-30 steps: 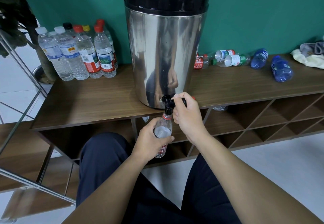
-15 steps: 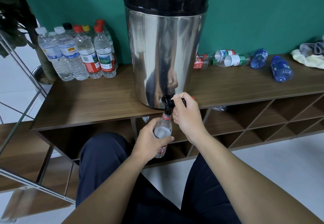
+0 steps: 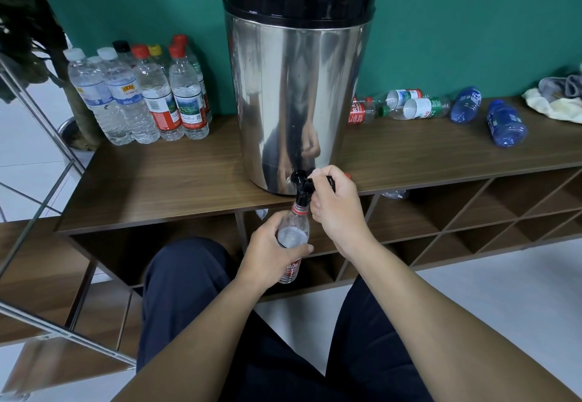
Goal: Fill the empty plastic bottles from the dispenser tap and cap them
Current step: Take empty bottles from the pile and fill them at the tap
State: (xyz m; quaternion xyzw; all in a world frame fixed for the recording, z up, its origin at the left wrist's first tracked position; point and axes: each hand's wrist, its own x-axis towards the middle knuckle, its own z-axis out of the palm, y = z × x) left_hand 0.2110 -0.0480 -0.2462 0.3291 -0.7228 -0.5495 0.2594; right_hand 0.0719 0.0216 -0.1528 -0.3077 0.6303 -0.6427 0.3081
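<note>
Under the black tap (image 3: 303,185) at the bench (image 3: 176,181) edge, the left hand (image 3: 271,256) grips the bottle (image 3: 293,238) — right hand (image 3: 337,209) clamped on the lever — so keep it straight and stop before it spills.

Bottle (image 3: 293,235) under tap (image 3: 303,186), hands gripping.

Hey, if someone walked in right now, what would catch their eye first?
The big steel dispenser with its black lid, standing mid-shelf against the green wall. Below its tap, the left hand holds a bottle up to the spout while the right hand works the lever. Capped bottles cluster at the left.
</note>
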